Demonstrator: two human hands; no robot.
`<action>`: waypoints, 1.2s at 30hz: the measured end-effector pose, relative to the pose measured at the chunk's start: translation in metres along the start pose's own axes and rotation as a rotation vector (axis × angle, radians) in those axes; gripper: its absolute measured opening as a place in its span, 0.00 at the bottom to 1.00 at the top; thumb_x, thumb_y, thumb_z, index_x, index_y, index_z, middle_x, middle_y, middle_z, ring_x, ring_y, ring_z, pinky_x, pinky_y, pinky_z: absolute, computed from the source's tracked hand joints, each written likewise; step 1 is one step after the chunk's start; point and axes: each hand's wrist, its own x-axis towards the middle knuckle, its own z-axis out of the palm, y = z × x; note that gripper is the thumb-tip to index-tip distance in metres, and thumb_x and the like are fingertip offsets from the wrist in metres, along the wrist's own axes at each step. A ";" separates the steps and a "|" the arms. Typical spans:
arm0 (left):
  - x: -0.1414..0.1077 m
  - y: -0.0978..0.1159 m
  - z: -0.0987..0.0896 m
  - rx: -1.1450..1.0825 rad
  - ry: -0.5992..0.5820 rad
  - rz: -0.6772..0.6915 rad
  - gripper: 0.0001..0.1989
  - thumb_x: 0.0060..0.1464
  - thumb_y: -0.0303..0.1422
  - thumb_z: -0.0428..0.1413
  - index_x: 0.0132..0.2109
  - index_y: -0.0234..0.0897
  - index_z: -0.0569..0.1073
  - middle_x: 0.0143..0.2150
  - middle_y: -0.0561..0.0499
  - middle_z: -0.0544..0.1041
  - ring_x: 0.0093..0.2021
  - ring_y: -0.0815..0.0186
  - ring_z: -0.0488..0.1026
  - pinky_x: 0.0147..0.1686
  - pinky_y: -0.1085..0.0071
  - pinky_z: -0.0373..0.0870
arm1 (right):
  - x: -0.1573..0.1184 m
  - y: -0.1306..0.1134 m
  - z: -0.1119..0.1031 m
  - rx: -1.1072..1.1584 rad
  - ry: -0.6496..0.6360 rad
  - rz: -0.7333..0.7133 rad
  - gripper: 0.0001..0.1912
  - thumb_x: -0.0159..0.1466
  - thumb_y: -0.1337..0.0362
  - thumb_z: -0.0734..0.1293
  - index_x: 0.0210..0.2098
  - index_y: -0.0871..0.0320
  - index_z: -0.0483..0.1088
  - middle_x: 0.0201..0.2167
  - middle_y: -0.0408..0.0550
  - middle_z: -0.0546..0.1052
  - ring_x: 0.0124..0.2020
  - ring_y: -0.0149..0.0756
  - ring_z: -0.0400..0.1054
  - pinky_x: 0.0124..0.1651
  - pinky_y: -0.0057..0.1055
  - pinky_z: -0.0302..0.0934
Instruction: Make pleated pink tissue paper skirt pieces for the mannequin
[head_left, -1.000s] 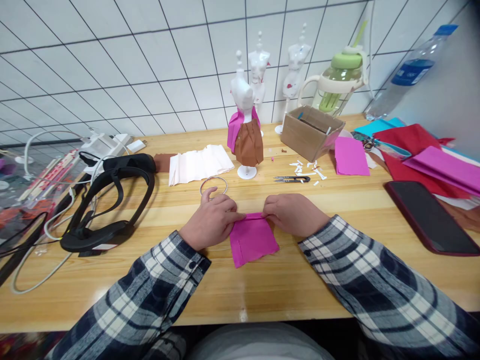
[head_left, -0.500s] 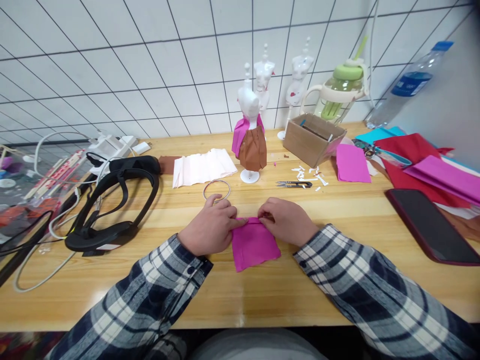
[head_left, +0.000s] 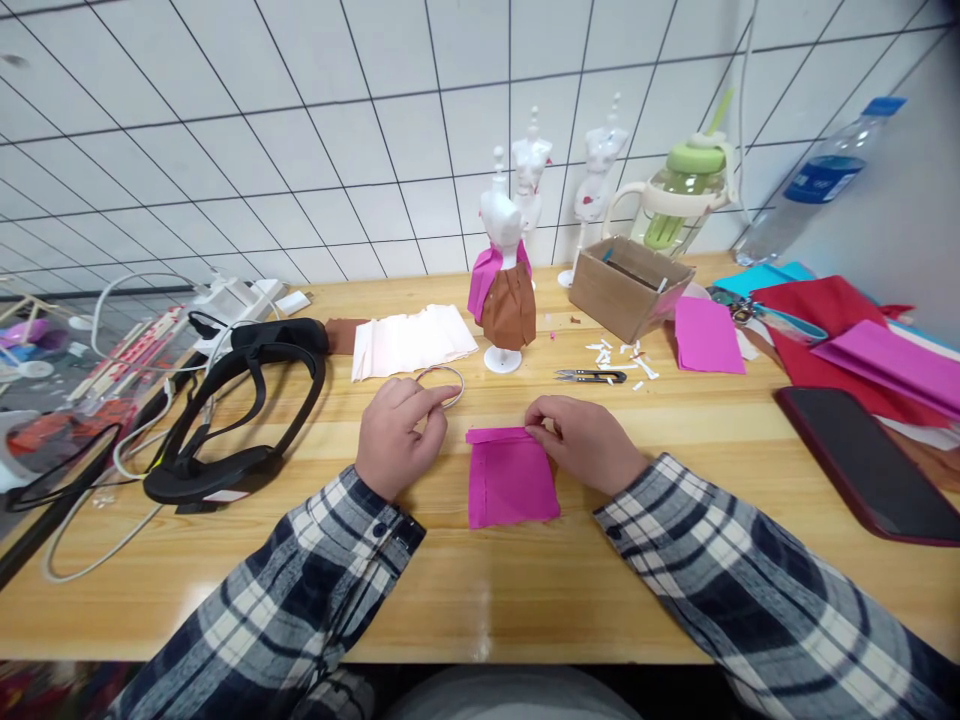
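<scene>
A magenta piece of cloth lies flat on the table, its far edge turned over in a narrow fold and a second fold running down its left side. My right hand pinches the right end of the far fold between thumb and fingertips. Off the cloth to the left is my left hand, index finger stretched out and thumb apart, with nothing gripped. Its index fingertip reaches a thin round ring, partly hidden behind the hand; whether they touch I cannot tell.
Behind stands a small mannequin in a brown skirt. Black snips lie near white scraps and a cardboard box. A pale cloth and a black headset strap are on the left, a phone on the right.
My left hand has let go of the cloth's far edge and moved left to the ring. The right hand keeps its pinch, and the far fold now shows along its length.
</scene>
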 end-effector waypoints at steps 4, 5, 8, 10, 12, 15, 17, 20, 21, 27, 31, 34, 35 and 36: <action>0.001 0.004 0.004 -0.175 -0.022 -0.110 0.11 0.58 0.27 0.52 0.44 0.39 0.78 0.28 0.52 0.70 0.32 0.66 0.68 0.35 0.68 0.66 | -0.003 0.002 -0.010 0.038 0.376 0.109 0.04 0.63 0.64 0.65 0.34 0.54 0.73 0.30 0.43 0.78 0.28 0.33 0.68 0.33 0.30 0.59; 0.001 0.004 0.004 -0.206 -0.035 -0.122 0.11 0.58 0.28 0.52 0.44 0.39 0.78 0.28 0.52 0.70 0.32 0.66 0.68 0.35 0.68 0.66 | -0.005 0.003 -0.014 0.037 0.501 0.135 0.06 0.64 0.63 0.64 0.35 0.54 0.73 0.32 0.45 0.78 0.28 0.34 0.68 0.33 0.30 0.60; -0.001 0.005 0.001 -0.228 -0.013 -0.146 0.11 0.59 0.31 0.52 0.46 0.40 0.77 0.30 0.51 0.71 0.34 0.65 0.68 0.37 0.67 0.67 | -0.010 0.006 -0.022 0.012 0.672 0.043 0.09 0.66 0.60 0.63 0.36 0.53 0.74 0.38 0.49 0.79 0.37 0.38 0.72 0.40 0.33 0.63; -0.003 0.006 -0.002 -0.227 0.037 -0.123 0.12 0.59 0.33 0.52 0.47 0.41 0.76 0.31 0.51 0.70 0.35 0.64 0.68 0.38 0.66 0.67 | -0.010 0.007 -0.021 0.005 0.562 -0.121 0.09 0.67 0.62 0.62 0.36 0.52 0.74 0.40 0.48 0.80 0.43 0.38 0.72 0.45 0.33 0.63; -0.004 0.007 -0.005 -0.236 0.057 -0.046 0.12 0.58 0.33 0.53 0.48 0.41 0.76 0.32 0.50 0.71 0.35 0.63 0.68 0.39 0.64 0.67 | -0.008 0.008 -0.016 0.002 0.351 -0.265 0.10 0.67 0.64 0.62 0.36 0.52 0.75 0.39 0.46 0.80 0.44 0.36 0.72 0.47 0.31 0.62; -0.002 0.009 -0.006 -0.216 -0.052 0.102 0.15 0.55 0.38 0.56 0.49 0.42 0.76 0.38 0.47 0.73 0.41 0.60 0.69 0.45 0.60 0.65 | -0.002 0.010 -0.006 -0.003 0.050 -0.345 0.09 0.67 0.66 0.62 0.36 0.53 0.75 0.37 0.45 0.80 0.40 0.34 0.72 0.43 0.30 0.61; 0.001 0.013 -0.003 -0.176 -0.225 0.161 0.22 0.52 0.44 0.59 0.52 0.42 0.74 0.48 0.45 0.74 0.48 0.56 0.68 0.53 0.55 0.61 | 0.000 0.012 -0.003 0.014 -0.054 -0.339 0.08 0.66 0.67 0.63 0.36 0.54 0.74 0.35 0.44 0.79 0.38 0.33 0.72 0.41 0.29 0.60; 0.003 0.019 0.005 -0.127 -0.458 0.182 0.29 0.50 0.47 0.60 0.58 0.42 0.69 0.57 0.45 0.72 0.57 0.52 0.64 0.59 0.52 0.53 | 0.001 0.013 -0.004 0.027 -0.132 -0.321 0.05 0.64 0.69 0.65 0.34 0.55 0.73 0.37 0.43 0.78 0.39 0.33 0.71 0.41 0.28 0.59; 0.003 0.020 0.008 -0.116 -0.496 0.176 0.28 0.51 0.45 0.59 0.58 0.42 0.69 0.56 0.45 0.73 0.57 0.52 0.64 0.60 0.51 0.51 | 0.001 0.012 -0.006 0.015 -0.157 -0.307 0.05 0.63 0.70 0.65 0.34 0.55 0.73 0.38 0.43 0.77 0.39 0.33 0.71 0.41 0.28 0.59; 0.000 0.027 0.016 -0.038 -0.520 0.107 0.15 0.54 0.40 0.58 0.49 0.45 0.75 0.46 0.49 0.78 0.50 0.54 0.70 0.60 0.43 0.40 | -0.006 -0.002 -0.012 -0.099 -0.154 -0.151 0.20 0.57 0.64 0.71 0.48 0.56 0.66 0.44 0.46 0.75 0.41 0.38 0.70 0.40 0.30 0.59; -0.001 0.029 0.017 -0.015 -0.494 0.094 0.10 0.57 0.40 0.56 0.44 0.46 0.77 0.42 0.51 0.79 0.47 0.55 0.70 0.59 0.43 0.40 | -0.006 -0.010 -0.006 -0.243 -0.197 -0.152 0.15 0.61 0.59 0.68 0.46 0.56 0.69 0.43 0.48 0.75 0.41 0.40 0.70 0.36 0.31 0.57; -0.001 0.030 0.017 -0.004 -0.489 0.104 0.08 0.58 0.38 0.55 0.41 0.46 0.78 0.40 0.52 0.79 0.45 0.57 0.71 0.58 0.44 0.42 | -0.004 -0.008 -0.001 -0.310 -0.225 -0.155 0.08 0.66 0.61 0.63 0.40 0.55 0.72 0.39 0.47 0.76 0.40 0.38 0.70 0.35 0.31 0.55; -0.001 0.030 0.018 0.002 -0.488 0.109 0.08 0.59 0.38 0.55 0.41 0.45 0.78 0.39 0.51 0.79 0.44 0.57 0.71 0.57 0.45 0.43 | -0.003 -0.007 0.000 -0.311 -0.222 -0.154 0.08 0.67 0.61 0.62 0.39 0.55 0.73 0.38 0.46 0.77 0.40 0.38 0.70 0.35 0.31 0.55; -0.001 0.030 0.018 0.007 -0.487 0.114 0.08 0.59 0.38 0.55 0.42 0.45 0.78 0.39 0.51 0.79 0.44 0.58 0.71 0.57 0.46 0.44 | -0.002 -0.006 0.001 -0.304 -0.216 -0.152 0.08 0.67 0.62 0.62 0.39 0.55 0.73 0.38 0.46 0.77 0.40 0.37 0.70 0.35 0.31 0.54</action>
